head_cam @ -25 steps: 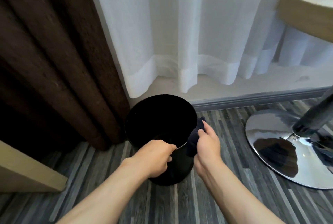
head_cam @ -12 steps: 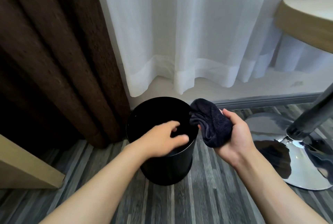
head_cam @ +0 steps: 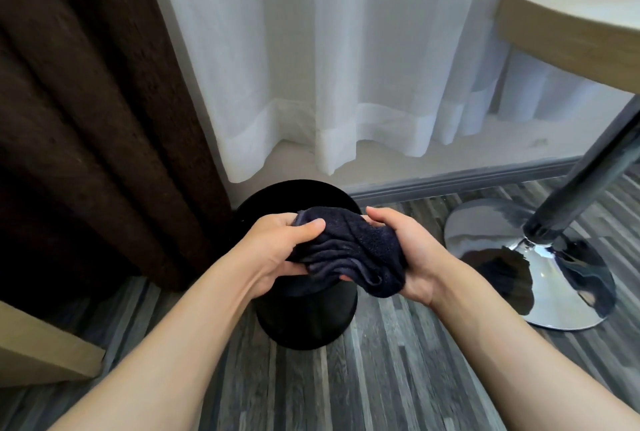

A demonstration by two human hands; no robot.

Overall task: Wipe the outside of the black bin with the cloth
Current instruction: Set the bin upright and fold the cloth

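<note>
The black bin (head_cam: 304, 319) stands upright on the striped wood floor, close to the curtains. Both hands hold a crumpled dark navy cloth (head_cam: 349, 247) in the air above the bin's mouth. My left hand (head_cam: 277, 250) grips the cloth's left end with the thumb on top. Cupping the cloth's right end from the side and below is my right hand (head_cam: 412, 254). Neither hand touches the bin. The cloth and hands hide most of the bin's opening.
A dark brown curtain (head_cam: 86, 101) hangs left of the bin, with a sheer white curtain (head_cam: 346, 66) behind it. A round table (head_cam: 571, 25) on a chrome pole and base (head_cam: 540, 271) stands at right. A light wooden edge (head_cam: 41, 344) sits at lower left.
My left hand let go of the bin's rim and took hold of the cloth. My right hand lifted the cloth off the bin's side and brought it above the opening.
</note>
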